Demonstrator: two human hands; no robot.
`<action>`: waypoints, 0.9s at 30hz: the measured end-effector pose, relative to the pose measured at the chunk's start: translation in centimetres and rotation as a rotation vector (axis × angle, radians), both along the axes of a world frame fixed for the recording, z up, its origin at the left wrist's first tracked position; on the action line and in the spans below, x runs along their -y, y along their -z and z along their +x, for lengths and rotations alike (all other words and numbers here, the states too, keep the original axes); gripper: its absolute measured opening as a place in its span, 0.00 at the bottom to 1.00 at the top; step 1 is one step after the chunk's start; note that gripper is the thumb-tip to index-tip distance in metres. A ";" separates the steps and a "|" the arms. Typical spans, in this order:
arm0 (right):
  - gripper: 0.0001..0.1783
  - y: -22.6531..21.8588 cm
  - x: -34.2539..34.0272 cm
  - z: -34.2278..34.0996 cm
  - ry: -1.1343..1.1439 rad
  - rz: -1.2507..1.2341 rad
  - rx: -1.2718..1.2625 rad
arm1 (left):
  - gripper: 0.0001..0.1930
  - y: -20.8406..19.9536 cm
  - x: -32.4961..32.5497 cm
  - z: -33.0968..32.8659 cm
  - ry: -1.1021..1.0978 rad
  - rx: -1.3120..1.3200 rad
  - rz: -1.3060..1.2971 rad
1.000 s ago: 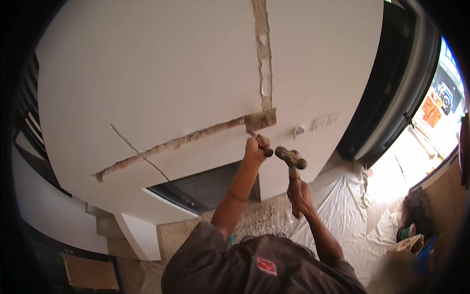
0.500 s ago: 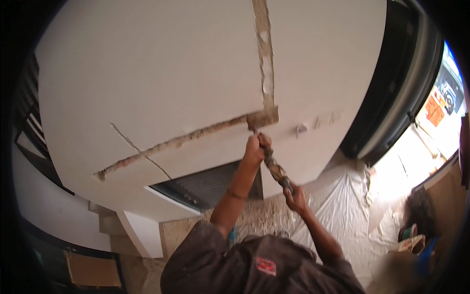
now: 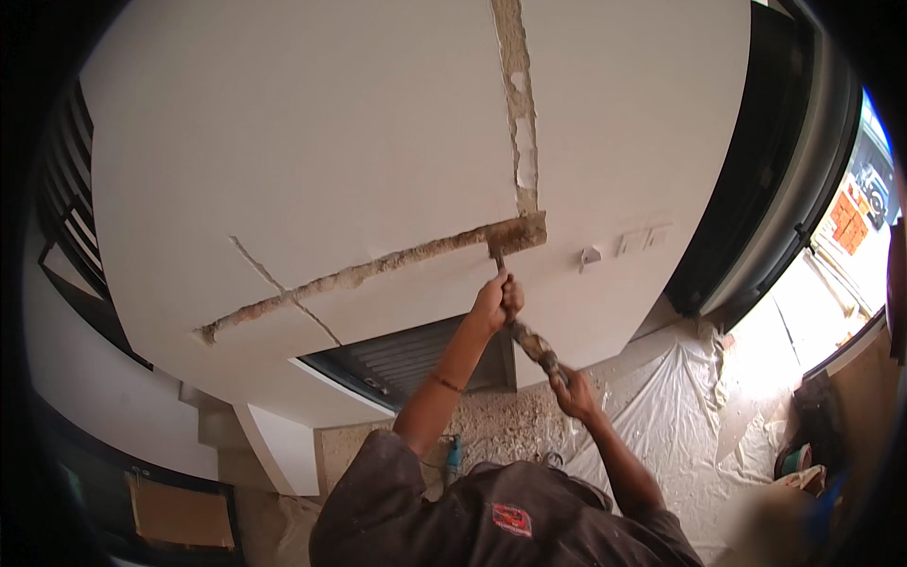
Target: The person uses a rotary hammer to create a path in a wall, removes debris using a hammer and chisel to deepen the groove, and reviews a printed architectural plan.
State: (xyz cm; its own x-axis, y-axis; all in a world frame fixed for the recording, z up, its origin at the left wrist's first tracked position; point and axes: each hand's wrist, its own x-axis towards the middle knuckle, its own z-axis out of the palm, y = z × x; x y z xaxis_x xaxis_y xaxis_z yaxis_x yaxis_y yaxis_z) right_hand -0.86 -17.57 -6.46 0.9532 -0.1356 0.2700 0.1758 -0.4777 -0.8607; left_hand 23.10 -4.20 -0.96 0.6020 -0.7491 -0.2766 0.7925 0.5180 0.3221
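Both my hands hold a long, dusty chipping hammer (image 3: 535,346), slanting up toward the white wall (image 3: 312,142). My left hand (image 3: 498,300) is closed around its front end, just below the narrow chisel bit (image 3: 499,255). At the rear end, my right hand (image 3: 573,392) wraps the grip. The bit meets the lower edge of a rough rectangular recess (image 3: 521,231) cut in the plaster; its very tip is hard to make out. From this recess a chipped groove (image 3: 378,269) runs left and a vertical groove (image 3: 522,123) runs up.
Below the wall is a dark slatted opening (image 3: 416,354). Rubble (image 3: 520,420) litters the floor, with a teal power tool (image 3: 454,456) among it. Plastic sheeting (image 3: 652,416) covers the floor at right. A small fitting (image 3: 590,256) juts from the wall. A bright doorway (image 3: 803,302) stands far right.
The whole view has shifted slightly, so the wall sits a little further right and lower. Both hands keep their hold on the chipping hammer, with its bit still at the recess.
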 end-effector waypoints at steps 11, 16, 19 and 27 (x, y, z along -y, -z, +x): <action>0.26 9.3 0.2 -13.4 0.092 0.174 -0.451 | 0.12 -0.5 1.6 -4.7 -0.133 0.372 0.370; 0.28 9.3 1.1 -16.0 0.150 0.203 -0.499 | 0.08 0.3 4.7 -1.7 -0.279 0.159 0.215; 0.31 9.9 1.9 -16.0 0.177 0.226 -0.478 | 0.08 -0.6 8.0 -2.7 -0.229 0.133 0.237; 0.32 10.3 2.7 -14.9 0.194 0.244 -0.488 | 0.15 -0.8 0.7 -1.9 -0.021 0.104 0.141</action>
State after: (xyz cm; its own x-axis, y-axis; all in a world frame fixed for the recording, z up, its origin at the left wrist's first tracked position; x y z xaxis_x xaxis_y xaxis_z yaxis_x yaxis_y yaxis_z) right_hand -15.78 -20.30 -16.71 0.9111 -0.3230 -0.2560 -0.3402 -0.2389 -0.9095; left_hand 21.23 -4.87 -0.18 0.6480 -0.6941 -0.3134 0.7406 0.4784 0.4718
